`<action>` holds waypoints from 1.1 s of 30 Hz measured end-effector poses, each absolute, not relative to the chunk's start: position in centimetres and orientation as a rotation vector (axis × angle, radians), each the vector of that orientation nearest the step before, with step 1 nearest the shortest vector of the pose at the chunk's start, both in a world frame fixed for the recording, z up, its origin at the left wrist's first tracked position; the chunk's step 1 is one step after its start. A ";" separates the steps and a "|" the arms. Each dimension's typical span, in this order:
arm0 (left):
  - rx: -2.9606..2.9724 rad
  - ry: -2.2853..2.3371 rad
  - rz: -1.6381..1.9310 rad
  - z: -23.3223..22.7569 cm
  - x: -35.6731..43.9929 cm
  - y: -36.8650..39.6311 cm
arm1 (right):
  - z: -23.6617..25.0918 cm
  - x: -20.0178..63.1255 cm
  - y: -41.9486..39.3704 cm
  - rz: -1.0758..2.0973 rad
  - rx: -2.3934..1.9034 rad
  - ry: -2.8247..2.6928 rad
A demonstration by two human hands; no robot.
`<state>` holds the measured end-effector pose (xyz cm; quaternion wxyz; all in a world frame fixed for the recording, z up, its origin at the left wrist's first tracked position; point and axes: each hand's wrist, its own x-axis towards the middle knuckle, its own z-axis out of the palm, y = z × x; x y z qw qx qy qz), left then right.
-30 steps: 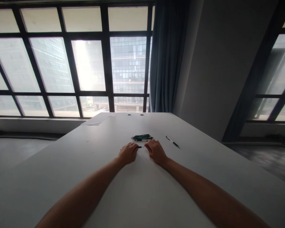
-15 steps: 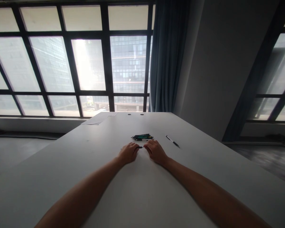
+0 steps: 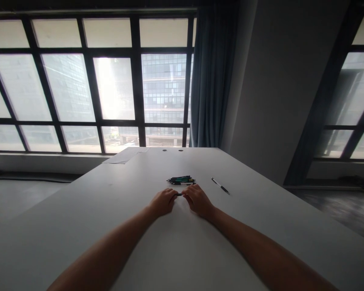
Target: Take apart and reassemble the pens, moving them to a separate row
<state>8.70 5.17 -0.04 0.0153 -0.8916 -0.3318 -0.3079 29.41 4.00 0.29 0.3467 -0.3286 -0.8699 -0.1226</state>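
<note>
Both my hands rest on a white table (image 3: 115,218), fingertips nearly meeting. My left hand (image 3: 163,201) and my right hand (image 3: 198,199) each pinch an end of a small dark pen (image 3: 179,195), only a short piece of which shows between them. Just beyond the hands lies a small pile of several pens (image 3: 182,180) with green and black barrels. A single black and white pen (image 3: 220,186) lies apart to the right of the pile.
A sheet of paper (image 3: 123,157) lies at the table's far left corner, near two dark cable holes (image 3: 172,150). Large windows and a blue curtain (image 3: 210,76) stand behind the table. A grey wall (image 3: 269,89) rises on the right.
My hands have drawn closer together, so less of the pen shows between them. The camera has tilted slightly, shifting the scene downward in the picture.
</note>
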 end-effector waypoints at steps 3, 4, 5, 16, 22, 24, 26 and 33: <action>-2.791 -1.027 -0.947 0.1 8.7 5.1 | 0.3 29.3 4.0 -0.297 -0.821 -2.254; -2.796 -1.022 -0.944 0.2 8.7 5.0 | 0.3 29.3 4.1 -0.285 -0.814 -2.252; -2.801 -1.017 -0.945 0.2 8.7 5.0 | 0.3 29.3 4.1 -0.270 -0.814 -2.248; -2.794 -1.037 -0.952 0.3 8.6 4.9 | 0.2 29.5 4.0 -0.194 -0.934 -2.164; -2.776 -1.041 -0.959 0.1 8.6 5.0 | 0.3 29.8 4.3 -0.172 -1.010 -2.138; -2.758 -1.079 -0.959 0.0 8.5 5.2 | 0.4 30.5 4.9 -0.195 -1.133 -2.033; -2.745 -1.114 -0.958 0.0 8.5 5.2 | 0.4 31.5 5.5 -0.210 -1.285 -1.951; -2.732 -1.143 -0.916 0.0 8.7 5.3 | -0.2 33.0 6.9 -0.161 -1.539 -2.066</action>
